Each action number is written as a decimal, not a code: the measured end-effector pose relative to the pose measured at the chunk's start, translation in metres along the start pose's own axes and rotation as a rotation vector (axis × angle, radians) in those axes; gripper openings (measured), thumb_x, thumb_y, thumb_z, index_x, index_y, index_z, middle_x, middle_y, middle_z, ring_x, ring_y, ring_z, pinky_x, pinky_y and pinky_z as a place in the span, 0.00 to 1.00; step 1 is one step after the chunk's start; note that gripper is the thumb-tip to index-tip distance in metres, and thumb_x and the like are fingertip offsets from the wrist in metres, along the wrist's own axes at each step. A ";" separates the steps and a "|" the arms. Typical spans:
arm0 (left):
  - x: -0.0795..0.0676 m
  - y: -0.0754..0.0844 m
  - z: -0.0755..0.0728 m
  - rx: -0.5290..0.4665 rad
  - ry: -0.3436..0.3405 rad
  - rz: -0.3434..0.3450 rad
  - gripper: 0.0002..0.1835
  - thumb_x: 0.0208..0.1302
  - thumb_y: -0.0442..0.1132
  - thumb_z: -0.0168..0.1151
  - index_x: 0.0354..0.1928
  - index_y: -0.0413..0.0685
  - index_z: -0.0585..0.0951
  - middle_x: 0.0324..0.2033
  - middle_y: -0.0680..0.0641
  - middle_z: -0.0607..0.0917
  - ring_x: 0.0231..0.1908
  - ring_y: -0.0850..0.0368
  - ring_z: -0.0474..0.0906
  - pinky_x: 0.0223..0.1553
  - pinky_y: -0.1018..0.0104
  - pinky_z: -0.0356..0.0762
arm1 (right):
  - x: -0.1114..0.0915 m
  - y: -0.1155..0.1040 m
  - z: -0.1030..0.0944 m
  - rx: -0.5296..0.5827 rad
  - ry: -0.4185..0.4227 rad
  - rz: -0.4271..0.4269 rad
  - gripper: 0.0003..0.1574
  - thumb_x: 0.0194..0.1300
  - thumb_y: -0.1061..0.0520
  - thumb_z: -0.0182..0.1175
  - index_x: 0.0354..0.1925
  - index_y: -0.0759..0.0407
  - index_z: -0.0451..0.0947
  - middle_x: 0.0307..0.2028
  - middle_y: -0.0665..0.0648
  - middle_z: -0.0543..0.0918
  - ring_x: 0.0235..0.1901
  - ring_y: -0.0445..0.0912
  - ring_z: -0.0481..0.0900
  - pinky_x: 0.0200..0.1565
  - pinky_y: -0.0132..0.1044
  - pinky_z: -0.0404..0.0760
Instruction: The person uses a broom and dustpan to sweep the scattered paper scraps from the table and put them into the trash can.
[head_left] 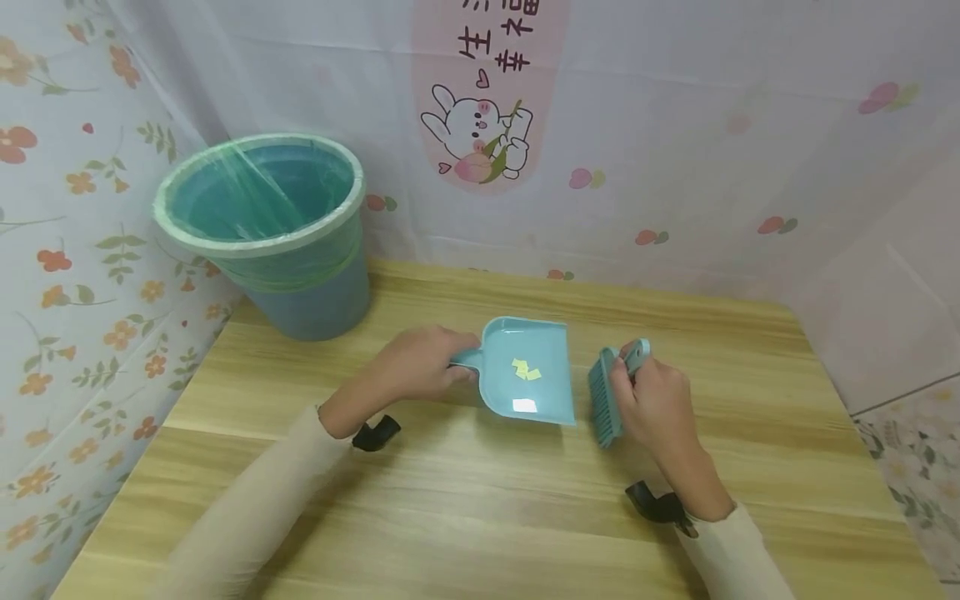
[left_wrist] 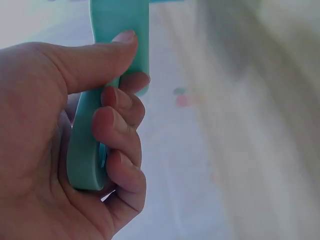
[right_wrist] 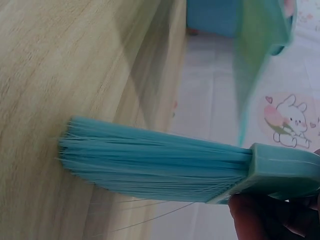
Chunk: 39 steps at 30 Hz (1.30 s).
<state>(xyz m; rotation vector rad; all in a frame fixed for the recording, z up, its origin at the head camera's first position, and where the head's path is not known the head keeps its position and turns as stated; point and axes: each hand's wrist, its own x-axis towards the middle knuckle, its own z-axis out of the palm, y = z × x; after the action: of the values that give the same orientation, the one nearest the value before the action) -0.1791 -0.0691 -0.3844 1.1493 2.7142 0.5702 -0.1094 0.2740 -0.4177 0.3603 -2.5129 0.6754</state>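
My left hand (head_left: 427, 364) grips the handle of a light-blue dustpan (head_left: 498, 392), its fingers curled round that handle (left_wrist: 85, 150) in the left wrist view. Several small yellow paper scraps (head_left: 522, 368) lie in the pan. To the right of the pan's open edge, my right hand (head_left: 660, 404) holds a blue hand brush (head_left: 602, 400) by its handle. A gap separates brush and pan. In the right wrist view the bristles (right_wrist: 155, 160) point to the tabletop; whether their tips touch it, I cannot tell. Part of the right hand's fingers is out of that view.
A blue bucket (head_left: 318, 308) lined with a thin green bag (head_left: 300, 208) stands at the back left of the wooden table (head_left: 480, 533). A white printed cloth (head_left: 675, 125) hangs behind the table, and a flowered one (head_left: 75, 333) at the left.
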 end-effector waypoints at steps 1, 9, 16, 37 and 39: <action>-0.001 0.000 -0.008 0.005 -0.002 -0.001 0.10 0.76 0.47 0.73 0.44 0.52 0.81 0.31 0.55 0.81 0.31 0.56 0.75 0.34 0.62 0.75 | 0.000 0.000 0.000 -0.002 0.001 0.002 0.12 0.75 0.61 0.52 0.36 0.68 0.77 0.19 0.54 0.71 0.16 0.44 0.63 0.17 0.38 0.62; -0.010 -0.001 -0.067 -0.035 0.029 0.006 0.12 0.75 0.45 0.75 0.53 0.51 0.85 0.32 0.55 0.84 0.32 0.55 0.77 0.36 0.57 0.77 | -0.003 0.001 -0.002 -0.010 0.007 0.003 0.12 0.76 0.61 0.52 0.37 0.69 0.77 0.20 0.56 0.73 0.17 0.44 0.65 0.18 0.38 0.64; -0.019 -0.008 -0.104 0.028 0.048 -0.019 0.12 0.76 0.45 0.73 0.52 0.49 0.84 0.29 0.53 0.80 0.29 0.53 0.75 0.35 0.55 0.76 | -0.003 0.001 -0.001 -0.001 0.002 0.000 0.12 0.76 0.61 0.53 0.38 0.69 0.78 0.21 0.55 0.73 0.17 0.43 0.64 0.18 0.37 0.64; -0.039 -0.029 -0.173 0.062 0.068 -0.114 0.19 0.78 0.44 0.70 0.64 0.46 0.84 0.43 0.48 0.89 0.39 0.49 0.80 0.43 0.49 0.78 | -0.004 0.002 -0.001 0.000 0.010 -0.008 0.10 0.76 0.63 0.53 0.38 0.68 0.76 0.18 0.49 0.65 0.15 0.41 0.61 0.16 0.35 0.61; -0.043 -0.032 -0.180 0.047 0.067 -0.141 0.20 0.79 0.44 0.69 0.66 0.45 0.84 0.47 0.46 0.89 0.42 0.48 0.81 0.45 0.48 0.79 | -0.003 0.002 -0.001 -0.001 0.008 -0.008 0.10 0.76 0.63 0.53 0.38 0.68 0.76 0.18 0.49 0.66 0.15 0.41 0.61 0.16 0.36 0.61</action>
<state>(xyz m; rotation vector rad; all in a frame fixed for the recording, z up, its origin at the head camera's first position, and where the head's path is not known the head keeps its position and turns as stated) -0.2191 -0.1723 -0.2331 0.9548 2.8509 0.5371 -0.1069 0.2766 -0.4194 0.3669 -2.5023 0.6716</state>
